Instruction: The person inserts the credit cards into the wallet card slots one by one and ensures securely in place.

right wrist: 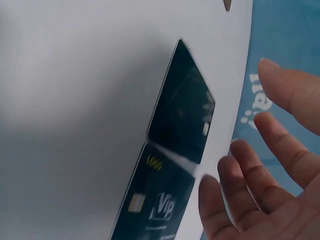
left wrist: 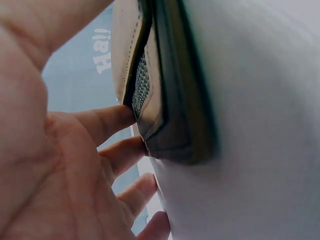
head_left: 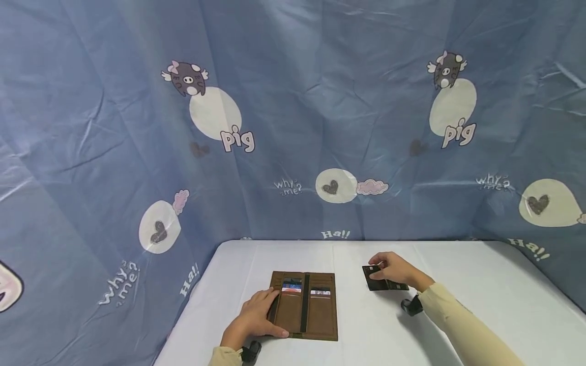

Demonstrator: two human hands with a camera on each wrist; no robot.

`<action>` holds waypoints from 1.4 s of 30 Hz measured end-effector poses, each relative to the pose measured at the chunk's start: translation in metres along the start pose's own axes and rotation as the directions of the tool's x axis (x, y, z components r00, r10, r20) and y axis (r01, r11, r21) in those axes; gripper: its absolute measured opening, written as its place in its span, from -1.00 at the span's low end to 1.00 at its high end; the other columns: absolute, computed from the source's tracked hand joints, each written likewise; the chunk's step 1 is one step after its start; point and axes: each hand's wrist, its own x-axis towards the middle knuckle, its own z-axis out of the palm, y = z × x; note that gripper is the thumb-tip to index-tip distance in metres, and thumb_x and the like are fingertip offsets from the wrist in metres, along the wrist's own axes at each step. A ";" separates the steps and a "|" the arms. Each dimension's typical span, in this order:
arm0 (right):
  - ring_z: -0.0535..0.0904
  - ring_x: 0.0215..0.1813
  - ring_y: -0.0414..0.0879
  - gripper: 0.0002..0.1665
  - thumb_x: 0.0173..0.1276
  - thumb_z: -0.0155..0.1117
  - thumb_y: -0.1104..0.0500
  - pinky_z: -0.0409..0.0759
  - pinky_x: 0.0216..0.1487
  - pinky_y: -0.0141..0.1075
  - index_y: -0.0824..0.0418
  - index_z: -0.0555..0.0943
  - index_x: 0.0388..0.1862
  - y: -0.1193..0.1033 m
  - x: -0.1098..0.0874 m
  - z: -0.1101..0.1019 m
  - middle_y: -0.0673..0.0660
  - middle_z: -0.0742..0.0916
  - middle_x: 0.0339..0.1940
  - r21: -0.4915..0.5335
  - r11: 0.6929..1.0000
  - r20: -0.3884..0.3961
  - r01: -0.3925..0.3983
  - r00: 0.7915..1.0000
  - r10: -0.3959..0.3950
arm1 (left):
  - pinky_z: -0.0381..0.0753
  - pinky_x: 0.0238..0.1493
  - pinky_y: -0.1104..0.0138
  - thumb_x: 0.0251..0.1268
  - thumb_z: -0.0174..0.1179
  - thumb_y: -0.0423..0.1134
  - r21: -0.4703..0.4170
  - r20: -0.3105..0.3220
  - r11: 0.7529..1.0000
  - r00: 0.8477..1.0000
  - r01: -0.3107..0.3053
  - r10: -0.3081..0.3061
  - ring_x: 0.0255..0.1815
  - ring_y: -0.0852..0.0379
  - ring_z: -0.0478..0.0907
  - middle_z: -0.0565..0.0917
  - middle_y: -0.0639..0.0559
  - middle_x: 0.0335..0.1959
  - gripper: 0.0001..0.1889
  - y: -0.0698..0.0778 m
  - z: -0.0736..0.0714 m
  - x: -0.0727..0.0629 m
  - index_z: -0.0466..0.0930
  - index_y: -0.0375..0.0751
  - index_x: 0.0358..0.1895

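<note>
A brown bifold wallet (head_left: 289, 312) lies open on the table with several cards (head_left: 291, 288) in its slots. My left hand (head_left: 259, 314) rests at its left side, the thumb by the front edge. In the left wrist view, fingertips (left wrist: 127, 116) touch the wallet's edge (left wrist: 172, 145). To the right, my right hand (head_left: 394, 268) hovers over two dark cards, with loosely bent fingers. The right wrist view shows a plain-looking dark card (right wrist: 182, 102) beside a dark card printed "Vip" (right wrist: 156, 200); the fingers (right wrist: 240, 192) appear apart from both.
A white-covered table (head_left: 357, 325) carries everything. Behind it and along the sides hangs a blue curtain (head_left: 284, 101) with pig and heart prints. Dark wrist straps (head_left: 412, 306) sit at both cuffs.
</note>
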 end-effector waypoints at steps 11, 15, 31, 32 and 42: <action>0.49 0.22 0.33 -0.46 0.13 0.50 0.16 0.46 0.24 0.18 0.37 0.61 0.06 0.023 -0.007 -0.013 0.34 0.65 0.14 -0.043 0.999 -0.118 0.018 0.993 -0.023 | 0.10 0.38 -0.34 -0.26 0.58 0.22 -0.011 0.002 1.000 1.000 0.017 -0.016 0.51 -0.35 0.11 0.22 -0.30 0.51 0.19 0.001 0.002 -0.002 0.22 -0.25 0.49; 0.47 0.24 0.37 -0.38 0.13 0.50 0.18 0.46 0.24 0.18 0.41 0.56 0.14 0.033 -0.013 -0.018 0.38 0.63 0.17 -0.021 1.000 -0.117 0.014 0.993 -0.017 | 0.10 0.39 -0.33 -0.25 0.57 0.22 0.006 0.009 1.000 1.000 0.013 -0.013 0.52 -0.33 0.11 0.21 -0.29 0.51 0.18 0.004 -0.001 -0.002 0.21 -0.24 0.50; 0.48 0.18 0.36 -0.29 -0.02 0.54 0.35 0.49 0.19 0.14 0.50 0.52 0.15 0.055 -0.013 -0.019 0.51 0.50 0.18 0.004 1.000 -0.085 -0.019 0.996 0.020 | 0.10 0.39 -0.33 -0.24 0.58 0.21 0.007 0.005 0.999 0.999 0.038 -0.038 0.53 -0.33 0.09 0.19 -0.28 0.53 0.19 0.004 -0.003 -0.005 0.20 -0.24 0.50; 0.50 0.14 0.32 -0.29 -0.02 0.55 0.35 0.52 0.15 0.10 0.51 0.51 0.14 0.054 -0.012 -0.020 0.50 0.50 0.16 -0.009 1.000 -0.074 -0.021 0.997 0.020 | 0.10 0.39 -0.33 -0.25 0.58 0.21 0.007 0.001 0.999 0.999 0.037 -0.037 0.53 -0.33 0.09 0.19 -0.28 0.52 0.19 0.003 -0.003 -0.005 0.20 -0.24 0.50; 0.56 -0.10 0.02 -0.24 0.04 0.57 0.32 0.54 -0.04 -0.16 0.47 0.42 0.19 0.051 -0.009 -0.025 0.30 0.63 -0.07 0.056 0.982 0.002 -0.182 0.983 0.182 | 0.12 0.40 -0.31 -0.24 0.56 0.25 0.020 0.002 1.000 1.000 0.024 -0.024 0.52 -0.32 0.11 0.20 -0.29 0.51 0.19 0.006 -0.003 -0.001 0.21 -0.26 0.49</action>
